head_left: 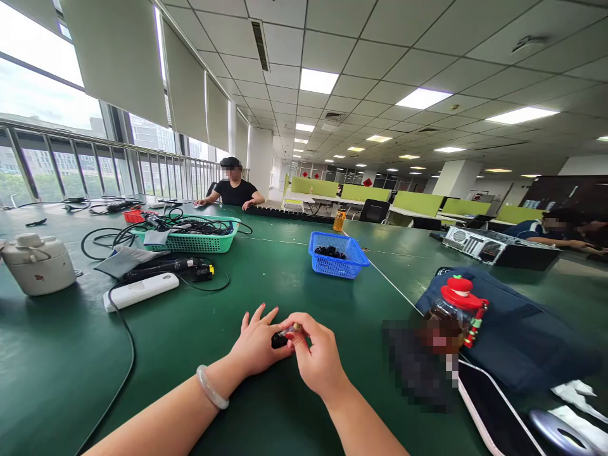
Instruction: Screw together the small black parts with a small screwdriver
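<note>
Low over the green table, my left hand (256, 345) has its outer fingers spread. Its thumb and index finger close around a small black part (279, 340), mostly covered by my fingers. My right hand (316, 351) pinches a short slim tool (295, 327) with a yellowish-brown end, tilted against that part. Its exact kind is too small to tell. Beyond my hands stands a blue plastic basket (338, 267) containing several small black pieces (330, 252).
At left are a green basket (199, 242) of black cables, a white power strip (141, 291) and a beige jug (40, 265). A red-lidded bottle (458, 301), dark blue cloth (522, 329) and phone (496, 405) lie right. Across the table sits a person (232, 190).
</note>
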`<action>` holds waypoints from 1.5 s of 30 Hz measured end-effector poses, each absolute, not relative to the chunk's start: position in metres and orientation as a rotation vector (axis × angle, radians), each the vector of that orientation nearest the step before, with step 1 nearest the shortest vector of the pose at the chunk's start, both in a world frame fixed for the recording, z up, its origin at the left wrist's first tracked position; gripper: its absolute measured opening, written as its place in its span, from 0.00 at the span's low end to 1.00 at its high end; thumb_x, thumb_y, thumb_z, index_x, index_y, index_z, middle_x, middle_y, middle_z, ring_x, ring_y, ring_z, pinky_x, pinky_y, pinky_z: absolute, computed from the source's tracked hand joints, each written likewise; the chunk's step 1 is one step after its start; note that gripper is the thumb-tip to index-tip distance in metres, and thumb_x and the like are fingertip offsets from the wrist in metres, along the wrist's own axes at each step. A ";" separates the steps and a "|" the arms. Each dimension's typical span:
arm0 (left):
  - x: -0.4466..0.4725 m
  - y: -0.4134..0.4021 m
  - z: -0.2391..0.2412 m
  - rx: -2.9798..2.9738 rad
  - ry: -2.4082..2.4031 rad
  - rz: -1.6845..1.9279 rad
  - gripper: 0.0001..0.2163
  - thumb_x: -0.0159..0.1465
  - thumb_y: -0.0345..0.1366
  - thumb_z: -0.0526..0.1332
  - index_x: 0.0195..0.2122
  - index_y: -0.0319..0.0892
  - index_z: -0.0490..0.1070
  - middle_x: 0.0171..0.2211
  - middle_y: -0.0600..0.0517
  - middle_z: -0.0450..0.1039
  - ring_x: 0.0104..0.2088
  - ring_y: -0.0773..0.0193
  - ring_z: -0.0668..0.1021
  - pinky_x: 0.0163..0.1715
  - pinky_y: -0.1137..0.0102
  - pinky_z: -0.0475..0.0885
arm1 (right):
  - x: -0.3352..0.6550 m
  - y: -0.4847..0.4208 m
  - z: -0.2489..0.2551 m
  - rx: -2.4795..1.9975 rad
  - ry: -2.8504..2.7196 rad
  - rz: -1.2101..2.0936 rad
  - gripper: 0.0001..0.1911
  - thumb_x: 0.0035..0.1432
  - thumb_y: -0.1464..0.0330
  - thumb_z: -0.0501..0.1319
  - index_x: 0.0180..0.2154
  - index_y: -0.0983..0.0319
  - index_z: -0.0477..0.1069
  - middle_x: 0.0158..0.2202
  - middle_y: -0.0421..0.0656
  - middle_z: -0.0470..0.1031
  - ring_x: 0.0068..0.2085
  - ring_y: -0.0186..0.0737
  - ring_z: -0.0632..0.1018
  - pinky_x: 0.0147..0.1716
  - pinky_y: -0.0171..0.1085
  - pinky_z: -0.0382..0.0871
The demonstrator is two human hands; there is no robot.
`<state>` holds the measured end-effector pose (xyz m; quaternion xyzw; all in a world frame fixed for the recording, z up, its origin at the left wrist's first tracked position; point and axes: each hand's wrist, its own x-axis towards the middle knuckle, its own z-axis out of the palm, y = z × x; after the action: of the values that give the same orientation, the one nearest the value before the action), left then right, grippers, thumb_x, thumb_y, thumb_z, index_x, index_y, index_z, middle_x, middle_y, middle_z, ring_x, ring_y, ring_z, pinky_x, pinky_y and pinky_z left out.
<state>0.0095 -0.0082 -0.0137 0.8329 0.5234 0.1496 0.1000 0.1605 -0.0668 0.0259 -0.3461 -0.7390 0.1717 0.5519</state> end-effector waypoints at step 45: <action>0.006 -0.002 -0.015 2.521 1.151 0.814 0.12 0.56 0.37 0.67 0.42 0.46 0.73 0.46 0.50 0.74 0.52 0.54 0.69 0.56 0.57 0.64 | 0.162 -0.062 0.026 -0.861 -1.735 0.251 0.14 0.61 0.76 0.52 0.42 0.58 0.72 0.37 0.42 0.79 0.37 0.38 0.80 0.38 0.35 0.76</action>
<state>0.0058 -0.0017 -0.0152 0.8658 0.3952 0.2797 0.1262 0.1620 -0.0619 0.0257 -0.3654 -0.7360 0.1064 0.5599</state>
